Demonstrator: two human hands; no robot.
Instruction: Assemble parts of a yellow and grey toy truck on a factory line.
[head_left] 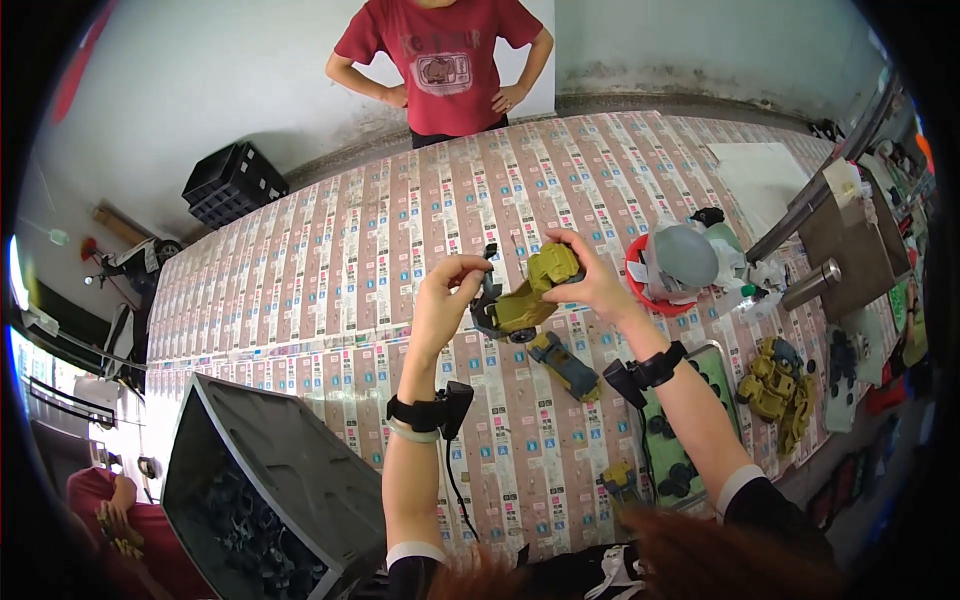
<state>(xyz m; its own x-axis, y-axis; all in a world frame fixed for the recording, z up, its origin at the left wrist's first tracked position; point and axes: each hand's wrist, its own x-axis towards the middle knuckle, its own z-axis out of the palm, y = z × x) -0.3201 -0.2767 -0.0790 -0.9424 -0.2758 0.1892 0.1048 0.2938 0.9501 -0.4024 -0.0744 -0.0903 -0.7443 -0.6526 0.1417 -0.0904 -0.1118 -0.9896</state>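
Above the table I hold an olive-green toy truck with dark grey parts at its left end and a black wheel underneath. My right hand is closed round the truck's right end, thumb in front and fingers behind. With thumb and forefinger pressed together, my left hand pinches a dark grey part at the left end. Whether that part is fixed to the truck, I cannot tell. Just below, a second toy truck in olive and grey lies on the table.
At the lower left a grey bin holds many dark pieces. A tray with black wheels lies by my right forearm. Olive toy parts are heaped beyond it. A red basin stands right. A person stands across the table.
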